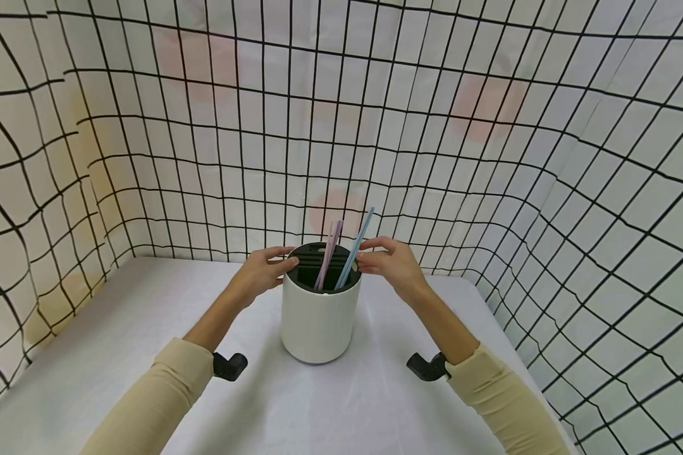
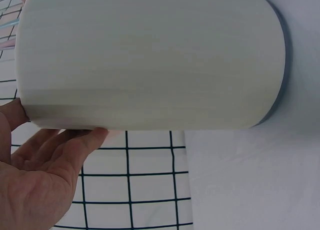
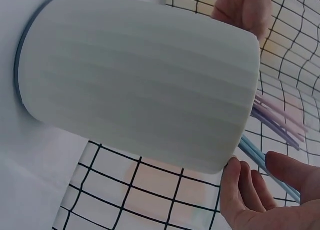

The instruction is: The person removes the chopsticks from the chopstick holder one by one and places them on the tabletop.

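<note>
A white cylindrical holder (image 1: 320,325) with a black slotted top (image 1: 310,258) stands upright between my hands. Pink and purple straws (image 1: 329,253) lean out of its large front opening, and blue straws (image 1: 356,248) tilt right from the same opening. My left hand (image 1: 262,273) grips the holder's left rim, thumb over the top edge and fingers against the outer wall (image 2: 65,150). At the right rim, my right hand (image 1: 395,268) has its fingertips against the edge. Its thumb (image 3: 285,167) is spread apart from the fingers and overlaps the blue straws in the right wrist view.
A white cloth-covered table (image 1: 375,404) lies under the holder. Black wire grid panels (image 1: 250,126) rise behind it and along both sides, with pale sheeting behind them. Black wrist mounts (image 1: 229,366) stick out from both beige sleeves.
</note>
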### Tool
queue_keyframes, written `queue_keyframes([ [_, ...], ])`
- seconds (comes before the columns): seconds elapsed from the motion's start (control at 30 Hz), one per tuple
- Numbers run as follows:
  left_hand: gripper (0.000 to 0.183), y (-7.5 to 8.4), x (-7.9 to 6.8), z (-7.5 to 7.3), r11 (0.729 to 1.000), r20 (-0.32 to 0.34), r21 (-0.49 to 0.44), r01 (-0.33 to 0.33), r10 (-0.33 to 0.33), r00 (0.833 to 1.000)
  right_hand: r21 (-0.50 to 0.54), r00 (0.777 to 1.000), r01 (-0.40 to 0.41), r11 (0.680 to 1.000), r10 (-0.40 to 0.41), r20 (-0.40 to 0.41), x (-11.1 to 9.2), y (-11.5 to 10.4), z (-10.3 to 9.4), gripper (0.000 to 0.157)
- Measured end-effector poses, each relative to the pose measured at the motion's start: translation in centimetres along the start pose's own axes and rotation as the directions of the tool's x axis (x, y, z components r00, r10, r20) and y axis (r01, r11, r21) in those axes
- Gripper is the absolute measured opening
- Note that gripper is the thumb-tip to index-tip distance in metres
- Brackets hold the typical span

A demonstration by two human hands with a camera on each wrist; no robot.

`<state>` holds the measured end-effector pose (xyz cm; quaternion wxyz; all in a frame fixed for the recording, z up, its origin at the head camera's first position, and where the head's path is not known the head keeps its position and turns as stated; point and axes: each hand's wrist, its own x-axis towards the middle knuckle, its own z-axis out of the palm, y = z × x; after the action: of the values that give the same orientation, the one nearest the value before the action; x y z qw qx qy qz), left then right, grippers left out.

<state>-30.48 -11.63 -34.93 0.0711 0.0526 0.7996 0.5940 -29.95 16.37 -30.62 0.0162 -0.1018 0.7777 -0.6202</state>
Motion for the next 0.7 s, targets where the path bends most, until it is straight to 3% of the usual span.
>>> queue_keyframes([
  [0.4,0.057,-0.3,0.1,0.0,1.0,-0.004,0.004,-0.005,0.005,1.0,-0.079,0.997,-0.035,0.996,0.03,-0.073,0.3,0.5,1.2,0.027],
  [0.7,0.057,-0.4,0.3,0.0,1.0,0.004,-0.008,-0.015,0.015,1.0,-0.08,0.995,-0.038,0.996,0.03,-0.097,0.2,0.3,1.3,0.026],
])
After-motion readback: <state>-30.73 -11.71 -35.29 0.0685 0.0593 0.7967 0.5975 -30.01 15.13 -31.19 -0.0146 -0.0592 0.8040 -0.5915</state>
